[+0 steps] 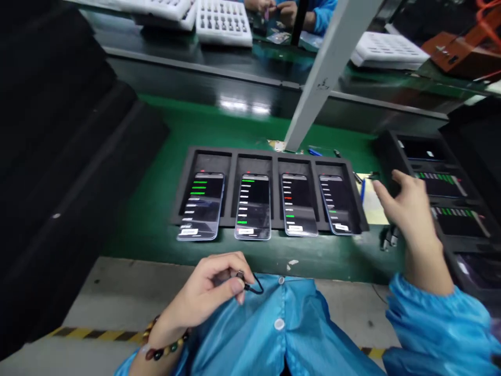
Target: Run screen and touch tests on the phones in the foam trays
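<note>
My left hand (213,284) is closed in front of the bench edge, pinching a short black cable (256,288) with a small connector between thumb and fingers. My right hand (410,209) hovers at the right with thumb and fingers apart, holding nothing that I can see. It is nearest to a yellow paper (376,211), a blue pen (363,192) and small dark connectors (389,238). Between the hands lies a black foam tray (233,190). Several phones (252,206) rest in its slots, their lower ends over the front rim, with lit screens showing green, white and red lines.
Another black tray (425,188) with phones stands at the right. Dark stacked trays (129,130) rise at the left. A grey post (313,89) crosses behind the phones. Across the bench are white trays (224,23) and another person's hands (287,13).
</note>
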Demonstrator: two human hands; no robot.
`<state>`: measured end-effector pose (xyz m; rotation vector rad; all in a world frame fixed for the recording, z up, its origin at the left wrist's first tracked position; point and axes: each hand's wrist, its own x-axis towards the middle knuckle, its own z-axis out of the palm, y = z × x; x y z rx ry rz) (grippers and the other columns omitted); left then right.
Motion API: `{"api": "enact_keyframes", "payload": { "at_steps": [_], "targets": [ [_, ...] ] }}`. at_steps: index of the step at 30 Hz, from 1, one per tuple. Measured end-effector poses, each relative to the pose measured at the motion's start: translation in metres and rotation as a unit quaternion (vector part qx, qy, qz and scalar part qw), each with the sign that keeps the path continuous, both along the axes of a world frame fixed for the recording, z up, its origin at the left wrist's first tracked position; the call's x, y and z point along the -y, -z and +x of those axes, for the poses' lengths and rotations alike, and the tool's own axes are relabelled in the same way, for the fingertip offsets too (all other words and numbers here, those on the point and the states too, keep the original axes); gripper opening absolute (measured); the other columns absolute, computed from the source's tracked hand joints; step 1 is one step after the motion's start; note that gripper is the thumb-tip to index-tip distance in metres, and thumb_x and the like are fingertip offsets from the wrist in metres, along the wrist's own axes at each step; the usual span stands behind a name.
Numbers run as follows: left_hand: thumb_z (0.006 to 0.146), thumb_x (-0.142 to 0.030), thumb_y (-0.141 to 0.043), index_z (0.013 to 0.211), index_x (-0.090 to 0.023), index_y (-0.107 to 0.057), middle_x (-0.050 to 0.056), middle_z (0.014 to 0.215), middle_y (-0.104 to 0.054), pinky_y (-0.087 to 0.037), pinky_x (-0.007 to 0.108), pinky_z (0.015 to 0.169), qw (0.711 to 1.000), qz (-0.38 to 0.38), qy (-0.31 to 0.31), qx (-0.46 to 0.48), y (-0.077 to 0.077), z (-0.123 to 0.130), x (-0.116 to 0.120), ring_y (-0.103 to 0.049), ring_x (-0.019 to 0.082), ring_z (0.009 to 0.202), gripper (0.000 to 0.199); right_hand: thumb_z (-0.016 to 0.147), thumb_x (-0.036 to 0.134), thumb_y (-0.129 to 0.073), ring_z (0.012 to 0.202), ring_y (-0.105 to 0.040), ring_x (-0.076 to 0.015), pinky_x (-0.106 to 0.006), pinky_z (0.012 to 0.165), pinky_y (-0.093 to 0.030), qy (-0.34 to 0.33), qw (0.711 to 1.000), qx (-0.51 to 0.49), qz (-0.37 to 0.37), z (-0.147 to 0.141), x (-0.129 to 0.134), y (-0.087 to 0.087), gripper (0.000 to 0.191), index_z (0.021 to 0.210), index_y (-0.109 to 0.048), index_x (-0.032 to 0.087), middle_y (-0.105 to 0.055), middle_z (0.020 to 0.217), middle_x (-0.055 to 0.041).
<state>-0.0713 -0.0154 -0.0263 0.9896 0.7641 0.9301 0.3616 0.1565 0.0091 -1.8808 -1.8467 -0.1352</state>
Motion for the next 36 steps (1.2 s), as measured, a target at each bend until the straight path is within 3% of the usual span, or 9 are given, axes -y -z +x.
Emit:
{"api": "enact_keyframes", "payload": {
  "at_steps": [3,5,7,11,14,18,21,24,36],
  "targets": [
    [0.099,-0.045,-0.08,0.1,-0.015,-0.082,0.007,0.088,-0.071,-0.054,0.02,0.061,0.999,-0.029,-0.019,-0.007,-0.005,0.0,-0.001,-0.069,0.01,0.064,0.03,0.111,0.037,-0.062,0.121,-0.074,-0.0232,-0.036,0.104,-0.054,-0.152,0.982,-0.107,-0.029,-0.076,0.061,-0.01,0.03,0.13,-0.072,0.017,-0.076,0.126,-0.0151],
    [0.094,-0.047,-0.085,0.097,-0.014,-0.081,0.006,0.08,-0.071,-0.053,0.02,0.058,0.998,-0.056,-0.017,-0.011,-0.01,0.001,-0.003,-0.067,0.01,0.06,0.034,0.107,0.033,-0.069,0.119,-0.074,-0.0231,-0.034,0.1,-0.059,-0.403,0.897,-0.15,-0.104,-0.131,0.105,-0.011,0.033,0.137,-0.068,0.021,-0.076,0.127,-0.0114],
    [0.09,-0.048,-0.089,0.095,-0.013,-0.079,0.006,0.078,-0.073,-0.052,0.02,0.055,0.996,-0.088,-0.018,-0.011,-0.014,-0.001,-0.003,-0.066,0.01,0.057,0.037,0.107,0.029,-0.071,0.104,-0.076,-0.0209,-0.032,0.09,-0.061,-0.499,0.843,-0.162,-0.12,-0.178,0.136,-0.008,0.035,0.139,-0.064,0.019,-0.078,0.116,-0.0096],
    [0.089,-0.05,-0.089,0.098,-0.014,-0.08,0.007,0.078,-0.077,-0.054,0.021,0.053,0.995,-0.085,-0.024,-0.056,-0.023,-0.031,-0.001,-0.068,0.012,0.057,0.039,0.108,0.015,-0.065,0.071,-0.066,-0.015,-0.029,0.066,-0.054,-0.496,0.849,-0.165,-0.082,-0.238,0.15,0.006,0.017,0.124,-0.065,0.017,-0.072,0.089,-0.0025],
    [0.095,-0.054,-0.083,0.1,-0.016,-0.083,0.008,0.085,-0.081,-0.059,0.025,0.061,0.983,0.045,-0.091,-0.15,-0.025,-0.073,-0.023,-0.073,0.015,0.066,0.038,0.112,0.021,-0.057,0.074,-0.069,-0.0162,-0.028,0.065,-0.054,-0.486,0.851,-0.16,-0.118,-0.263,0.146,0.015,0.018,0.128,-0.066,0.018,-0.07,0.09,-0.0033],
    [0.106,-0.059,-0.065,0.102,-0.02,-0.081,0.007,0.098,-0.083,-0.061,0.032,0.087,0.876,0.215,-0.313,-0.298,-0.015,-0.121,-0.103,-0.078,0.019,0.092,0.043,0.117,0.028,-0.047,0.079,-0.075,-0.0168,-0.028,0.068,-0.056,-0.455,0.864,-0.143,-0.16,-0.288,0.145,0.027,0.025,0.128,-0.066,0.018,-0.074,0.099,-0.0053],
    [0.109,-0.059,-0.058,0.102,-0.021,-0.083,0.006,0.106,-0.084,-0.054,0.038,0.1,0.819,0.285,-0.251,-0.43,0.0,-0.134,-0.168,-0.075,0.022,0.101,0.046,0.118,0.033,-0.047,0.079,-0.077,-0.0168,-0.028,0.066,-0.055,-0.438,0.878,-0.121,-0.151,-0.3,0.145,0.034,0.026,0.123,-0.067,0.018,-0.076,0.1,-0.0042],
    [0.112,-0.055,-0.053,0.091,-0.023,-0.084,0.004,0.099,-0.083,-0.038,0.049,0.123,0.778,0.34,-0.183,-0.495,0.014,-0.132,-0.202,-0.071,0.024,0.11,0.049,0.118,0.037,-0.047,0.076,-0.076,-0.0155,-0.028,0.062,-0.051,-0.426,0.889,-0.097,-0.139,-0.306,0.144,0.036,0.03,0.128,-0.069,0.018,-0.076,0.097,-0.0031],
    [0.114,-0.065,-0.038,0.083,-0.023,-0.083,0.007,0.099,-0.08,-0.029,0.056,0.126,0.79,0.358,-0.15,-0.474,0.022,-0.128,-0.196,-0.059,0.03,0.128,0.069,0.117,0.033,-0.052,0.063,-0.065,-0.0098,-0.024,0.059,-0.045,-0.426,0.894,-0.076,-0.12,-0.313,0.14,0.036,0.027,0.107,-0.071,0.017,-0.067,0.084,-0.0005]
  ]
}}
